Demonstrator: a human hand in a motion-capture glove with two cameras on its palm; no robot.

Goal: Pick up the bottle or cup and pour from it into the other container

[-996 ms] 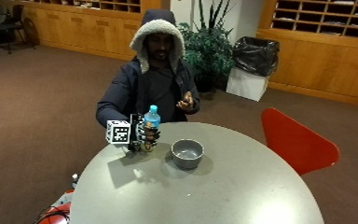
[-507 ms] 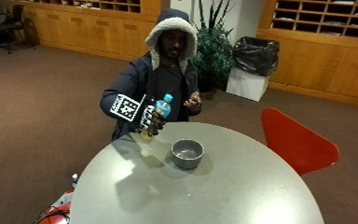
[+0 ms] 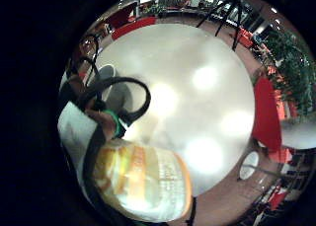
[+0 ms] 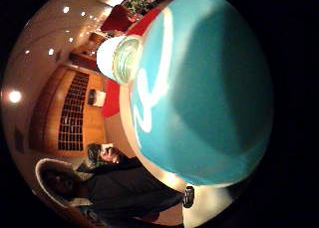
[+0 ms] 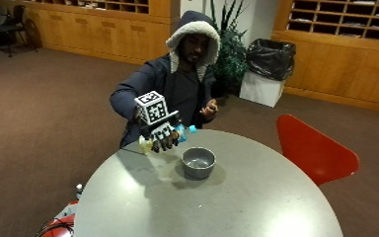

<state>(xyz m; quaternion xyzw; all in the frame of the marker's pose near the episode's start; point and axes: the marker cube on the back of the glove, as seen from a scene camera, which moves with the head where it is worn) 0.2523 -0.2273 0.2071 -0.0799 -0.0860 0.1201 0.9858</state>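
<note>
Outside view is showing the gloved right hand [image 5: 162,136] wrapping its fingers around the bottle [image 5: 170,138] and holding it up in the air, just past the table's [image 5: 255,207] far edge. The bottle is lying almost flat now, its cap end pointing toward the gray cup [image 5: 198,162]. The cup is sitting on the table just beside the hand, lower down and nearer the middle. The mouth is not yet over the cup, so I think the hand needs to move across a little. Half a second ago the bottle was higher and only leaning; now it is lower and tipped much more. The bare hand is staying up by the chest.
</note>
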